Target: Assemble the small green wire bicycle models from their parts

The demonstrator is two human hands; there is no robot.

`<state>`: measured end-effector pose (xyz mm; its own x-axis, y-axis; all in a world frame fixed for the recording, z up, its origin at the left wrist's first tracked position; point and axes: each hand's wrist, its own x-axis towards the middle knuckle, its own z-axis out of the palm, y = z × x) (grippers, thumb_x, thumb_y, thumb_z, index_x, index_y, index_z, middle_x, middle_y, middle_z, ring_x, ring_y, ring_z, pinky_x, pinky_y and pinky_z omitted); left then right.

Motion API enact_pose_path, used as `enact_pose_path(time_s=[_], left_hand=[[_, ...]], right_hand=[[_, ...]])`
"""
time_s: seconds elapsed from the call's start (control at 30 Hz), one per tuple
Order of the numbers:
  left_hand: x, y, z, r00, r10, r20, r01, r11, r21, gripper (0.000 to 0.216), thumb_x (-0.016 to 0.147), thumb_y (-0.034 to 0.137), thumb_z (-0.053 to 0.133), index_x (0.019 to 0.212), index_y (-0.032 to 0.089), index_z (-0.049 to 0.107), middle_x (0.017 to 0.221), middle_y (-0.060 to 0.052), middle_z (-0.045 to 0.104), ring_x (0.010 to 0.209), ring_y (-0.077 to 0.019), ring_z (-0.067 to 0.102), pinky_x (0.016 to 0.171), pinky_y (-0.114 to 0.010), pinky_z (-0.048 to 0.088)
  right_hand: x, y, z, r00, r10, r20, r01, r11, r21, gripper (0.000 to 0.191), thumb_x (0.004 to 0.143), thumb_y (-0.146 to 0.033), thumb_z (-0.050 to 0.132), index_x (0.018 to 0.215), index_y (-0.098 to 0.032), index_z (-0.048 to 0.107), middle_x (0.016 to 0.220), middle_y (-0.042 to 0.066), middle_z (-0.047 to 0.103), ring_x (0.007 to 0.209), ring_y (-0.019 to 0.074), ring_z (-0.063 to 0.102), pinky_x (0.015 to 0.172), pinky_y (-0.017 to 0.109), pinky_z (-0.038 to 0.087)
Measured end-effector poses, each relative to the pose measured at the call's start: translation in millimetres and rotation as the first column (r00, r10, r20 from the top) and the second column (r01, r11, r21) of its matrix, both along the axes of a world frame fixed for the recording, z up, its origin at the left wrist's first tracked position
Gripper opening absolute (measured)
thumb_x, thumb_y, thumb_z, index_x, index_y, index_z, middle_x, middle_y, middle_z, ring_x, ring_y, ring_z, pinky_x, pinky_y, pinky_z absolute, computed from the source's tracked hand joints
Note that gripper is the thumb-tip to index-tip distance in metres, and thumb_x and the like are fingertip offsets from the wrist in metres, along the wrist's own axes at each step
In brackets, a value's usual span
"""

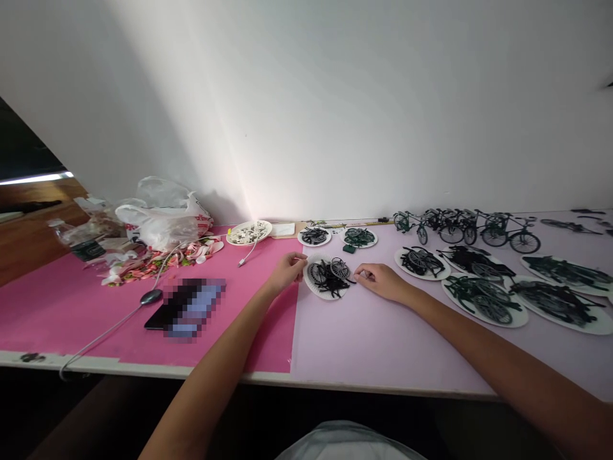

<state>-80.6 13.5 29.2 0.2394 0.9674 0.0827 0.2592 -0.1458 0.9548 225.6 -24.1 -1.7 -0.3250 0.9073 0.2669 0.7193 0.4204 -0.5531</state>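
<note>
A white paper plate (327, 296) lies between my hands, heaped with black toy bicycle parts (330, 275), including spoked wheels (340, 268). At its left rim, my left hand (288, 271) is closed, with thumb and fingers on the plate's edge. My right hand (379, 281) is beside the right rim, fingers curled into a pinch; whatever it holds is too small to make out. Just behind are two smaller plates, one with black parts (314, 236) and one with green parts (359, 237). A small dark green piece (349, 249) sits on the table.
Assembled toy bicycles (495, 230) stand along the wall at right, behind several plates of parts (484, 300). To the left are a phone (191, 306), a cable with a dark round piece (151, 297), colourful scraps (163, 262), a plastic bag (165, 220) and a bottle (79, 241).
</note>
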Motion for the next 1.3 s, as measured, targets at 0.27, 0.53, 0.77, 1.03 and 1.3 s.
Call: enact_pose_path(time_s=[0.27, 0.53, 0.77, 1.03, 1.3], left_hand=[[2.5, -8.2, 7.3, 0.999, 0.031, 0.015, -0.032, 0.994, 0.105, 0.029, 0.087, 0.042, 0.069, 0.096, 0.015, 0.064, 0.058, 0.004, 0.055, 0.047, -0.0092, 0.052, 0.046, -0.020, 0.040], [4.5, -10.1, 8.3, 0.999, 0.011, 0.032, -0.015, 0.988, 0.154, 0.031, 0.088, 0.043, 0.068, 0.098, 0.014, 0.067, 0.059, 0.002, 0.058, 0.049, -0.0105, 0.054, 0.046, -0.021, 0.041], [3.1, -9.3, 9.1, 0.995, 0.092, 0.038, -0.099, 0.967, 0.235, 0.033, 0.088, 0.044, 0.066, 0.100, 0.013, 0.068, 0.061, 0.001, 0.060, 0.049, -0.0115, 0.056, 0.048, -0.023, 0.045], [-5.6, -5.0, 8.0, 0.963, 0.268, 0.021, -0.251, 0.871, 0.422, 0.031, 0.089, 0.044, 0.063, 0.100, 0.016, 0.070, 0.062, 0.002, 0.060, 0.056, -0.0149, 0.061, 0.056, -0.026, 0.048], [-11.1, -6.1, 13.3, 0.913, 0.407, 0.018, -0.352, 0.766, 0.539, 0.026, 0.094, 0.037, 0.057, 0.106, 0.018, 0.068, 0.065, 0.001, 0.059, 0.059, -0.0151, 0.059, 0.057, -0.026, 0.045]], right_hand=[[-1.8, -2.2, -0.9, 0.999, -0.013, -0.045, 0.014, 0.999, 0.039, 0.041, 0.097, -0.054, 0.051, 0.119, -0.025, 0.069, 0.063, -0.004, 0.058, 0.053, 0.0149, 0.047, 0.056, 0.026, 0.035], [-10.0, -1.3, -7.9, 0.995, 0.054, -0.088, -0.044, 0.992, 0.119, 0.040, 0.097, -0.048, 0.055, 0.127, -0.029, 0.073, 0.117, 0.008, 0.076, 0.075, 0.0201, 0.066, 0.073, 0.033, 0.050], [-2.4, 5.2, -8.0, 0.993, -0.114, -0.042, 0.117, 0.990, 0.080, 0.039, 0.093, -0.058, 0.057, 0.100, -0.024, 0.076, 0.085, 0.005, 0.075, 0.068, 0.0194, 0.061, 0.063, 0.029, 0.043], [-0.1, 7.0, -8.3, 0.987, -0.159, 0.001, 0.158, 0.986, 0.060, 0.044, 0.095, -0.060, 0.050, 0.084, -0.022, 0.070, 0.068, 0.003, 0.067, 0.059, 0.0178, 0.053, 0.058, 0.028, 0.034], [4.4, 11.7, -14.1, 0.994, -0.109, -0.012, 0.110, 0.986, 0.128, 0.050, 0.101, -0.057, 0.040, 0.087, -0.021, 0.072, 0.074, 0.005, 0.071, 0.069, 0.0209, 0.061, 0.065, 0.029, 0.042]])
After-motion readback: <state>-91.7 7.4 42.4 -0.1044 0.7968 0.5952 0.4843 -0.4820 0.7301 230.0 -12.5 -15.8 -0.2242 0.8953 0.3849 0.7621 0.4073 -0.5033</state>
